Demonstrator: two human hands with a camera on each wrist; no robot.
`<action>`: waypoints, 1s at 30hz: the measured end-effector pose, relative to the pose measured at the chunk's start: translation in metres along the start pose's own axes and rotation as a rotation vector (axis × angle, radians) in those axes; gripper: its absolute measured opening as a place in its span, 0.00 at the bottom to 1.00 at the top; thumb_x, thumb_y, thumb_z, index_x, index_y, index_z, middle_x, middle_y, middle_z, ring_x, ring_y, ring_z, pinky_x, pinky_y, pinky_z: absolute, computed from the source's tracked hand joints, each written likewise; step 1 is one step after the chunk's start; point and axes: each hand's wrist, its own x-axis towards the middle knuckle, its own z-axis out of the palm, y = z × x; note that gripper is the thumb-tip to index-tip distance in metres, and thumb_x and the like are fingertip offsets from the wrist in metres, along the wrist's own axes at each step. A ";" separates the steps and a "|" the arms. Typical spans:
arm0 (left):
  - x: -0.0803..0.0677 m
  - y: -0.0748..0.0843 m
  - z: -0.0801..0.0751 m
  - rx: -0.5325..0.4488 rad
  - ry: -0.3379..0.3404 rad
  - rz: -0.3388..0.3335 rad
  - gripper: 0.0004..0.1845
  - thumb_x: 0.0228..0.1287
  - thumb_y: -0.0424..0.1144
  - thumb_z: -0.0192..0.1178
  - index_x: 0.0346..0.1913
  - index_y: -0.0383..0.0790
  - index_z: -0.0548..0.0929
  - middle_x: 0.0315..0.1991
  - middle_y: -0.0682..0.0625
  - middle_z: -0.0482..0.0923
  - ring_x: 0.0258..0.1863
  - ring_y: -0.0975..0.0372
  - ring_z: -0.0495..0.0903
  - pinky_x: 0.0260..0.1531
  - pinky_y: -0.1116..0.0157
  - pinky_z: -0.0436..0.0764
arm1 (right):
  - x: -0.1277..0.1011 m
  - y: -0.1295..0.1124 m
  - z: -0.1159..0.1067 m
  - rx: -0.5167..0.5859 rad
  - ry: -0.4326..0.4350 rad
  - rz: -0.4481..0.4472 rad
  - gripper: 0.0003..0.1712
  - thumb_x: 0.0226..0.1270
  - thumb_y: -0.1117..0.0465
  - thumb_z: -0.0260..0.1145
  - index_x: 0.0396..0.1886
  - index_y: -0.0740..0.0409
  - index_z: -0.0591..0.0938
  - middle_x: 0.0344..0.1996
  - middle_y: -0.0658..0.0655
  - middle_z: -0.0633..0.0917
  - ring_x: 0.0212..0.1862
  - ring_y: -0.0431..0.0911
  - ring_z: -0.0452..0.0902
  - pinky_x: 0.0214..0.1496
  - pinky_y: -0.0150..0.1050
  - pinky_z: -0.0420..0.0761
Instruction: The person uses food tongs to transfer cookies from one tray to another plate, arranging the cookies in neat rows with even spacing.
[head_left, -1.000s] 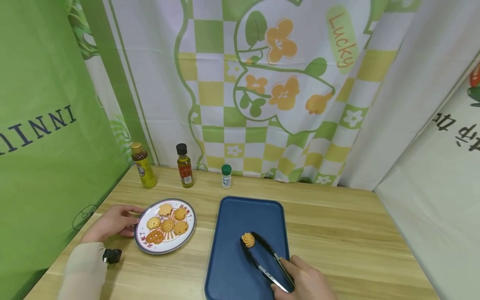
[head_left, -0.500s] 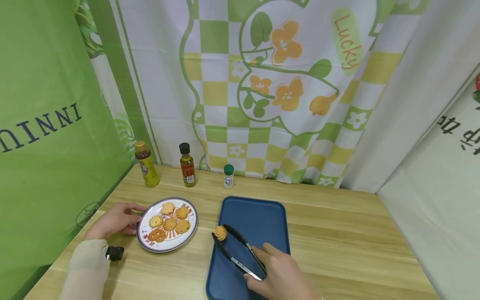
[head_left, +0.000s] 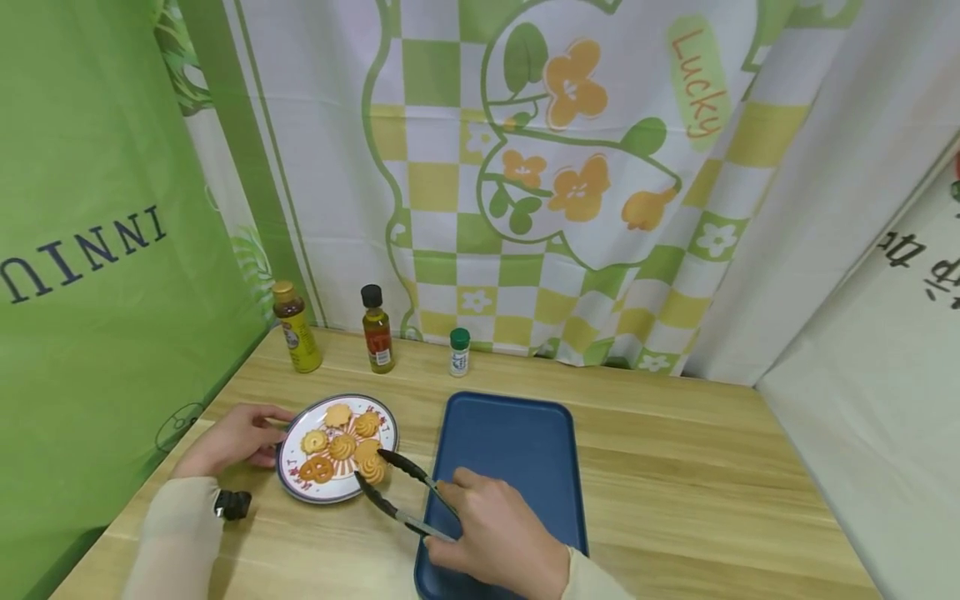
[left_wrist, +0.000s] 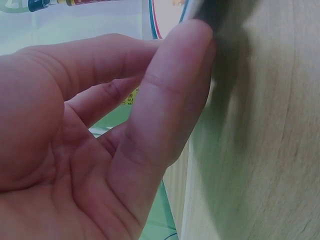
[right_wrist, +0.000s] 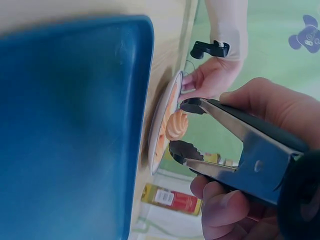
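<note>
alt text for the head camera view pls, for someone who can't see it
A person's right hand holds black tongs around a swirl cookie at the edge of a plate of cookies, while the left hand touches the plate's far rim. An empty blue tray lies beside it on a wooden table, with three small bottles behind.

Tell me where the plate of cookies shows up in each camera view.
Head: plate lower left on the table, its left rim touched by the left hand.
Left wrist: only its rim, top centre.
Right wrist: edge-on, centre.
Shared landmark: that left hand.
</note>
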 end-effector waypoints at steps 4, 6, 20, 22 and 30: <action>0.000 -0.003 0.000 -0.003 -0.001 0.003 0.26 0.81 0.27 0.57 0.76 0.18 0.72 0.51 0.31 0.82 0.33 0.59 0.88 0.35 0.64 0.96 | 0.017 -0.005 0.006 -0.041 -0.004 -0.040 0.24 0.67 0.48 0.79 0.56 0.58 0.94 0.34 0.47 0.84 0.24 0.31 0.62 0.21 0.21 0.64; 0.001 -0.004 0.000 -0.002 -0.002 0.009 0.26 0.82 0.27 0.57 0.76 0.18 0.72 0.51 0.30 0.82 0.33 0.59 0.88 0.35 0.64 0.96 | 0.024 -0.008 0.009 -0.055 -0.009 -0.051 0.23 0.67 0.48 0.79 0.55 0.57 0.94 0.33 0.46 0.83 0.23 0.31 0.62 0.20 0.21 0.64; 0.004 -0.005 -0.001 -0.005 -0.008 0.024 0.26 0.82 0.27 0.58 0.76 0.16 0.70 0.49 0.29 0.85 0.34 0.58 0.88 0.35 0.63 0.96 | 0.038 -0.010 0.017 -0.108 -0.020 -0.030 0.21 0.64 0.44 0.80 0.47 0.54 0.94 0.28 0.43 0.75 0.21 0.33 0.61 0.19 0.25 0.62; 0.005 -0.005 -0.001 -0.003 -0.008 0.021 0.26 0.82 0.26 0.57 0.76 0.16 0.70 0.49 0.29 0.85 0.34 0.58 0.88 0.35 0.63 0.96 | 0.037 -0.010 0.017 -0.101 -0.020 -0.026 0.21 0.64 0.44 0.80 0.46 0.54 0.94 0.28 0.43 0.75 0.21 0.33 0.61 0.19 0.25 0.62; 0.003 -0.004 0.000 -0.002 -0.007 0.008 0.26 0.83 0.26 0.55 0.77 0.17 0.70 0.51 0.29 0.83 0.34 0.59 0.88 0.35 0.64 0.96 | 0.030 -0.009 0.015 -0.041 0.005 0.004 0.23 0.63 0.46 0.80 0.51 0.55 0.94 0.28 0.42 0.76 0.22 0.33 0.61 0.20 0.24 0.63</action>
